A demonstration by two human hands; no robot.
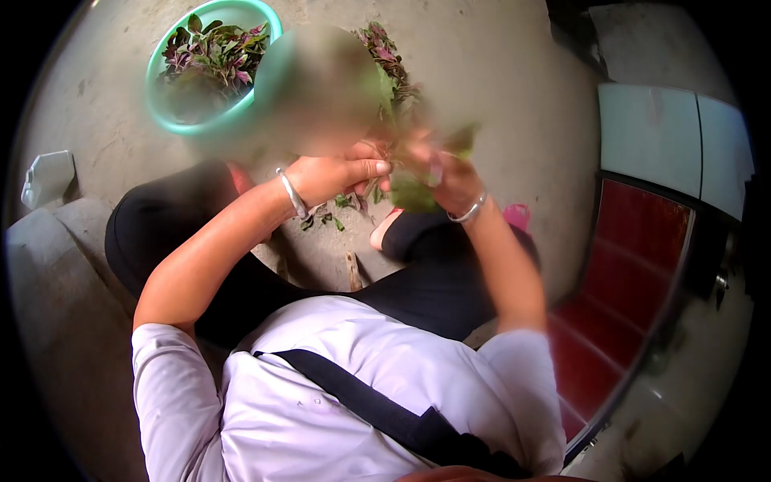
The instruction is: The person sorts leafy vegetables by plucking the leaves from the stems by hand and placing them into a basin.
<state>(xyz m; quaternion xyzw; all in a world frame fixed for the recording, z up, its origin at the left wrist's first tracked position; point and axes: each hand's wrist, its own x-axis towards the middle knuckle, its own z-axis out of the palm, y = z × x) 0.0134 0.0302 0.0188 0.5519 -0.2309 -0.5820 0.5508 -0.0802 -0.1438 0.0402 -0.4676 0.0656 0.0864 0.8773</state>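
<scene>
My left hand [341,173], with a silver bangle at the wrist, is closed with thumb and finger pinching a stem of leafy greens [389,149]. Beside it, my right hand [456,183] is partly blurred; its fingers are bent at the same greens, and a green leaf [414,195] hangs below them. Whether those fingers grip a leaf or the stem is hard to make out. Beyond both hands, a pile of purple-green leafy stems [393,68] lies on the floor. Several loose leaves [337,218] are scattered under my left hand, between my legs.
A turquoise basin [157,108] with purple-green leaves [217,52] stands at the upper left. A blurred patch hides the area beside it. A white container [50,178] is at far left. On the right stands a cabinet with red panels [634,249]. Something pink [516,215] lies by my right knee.
</scene>
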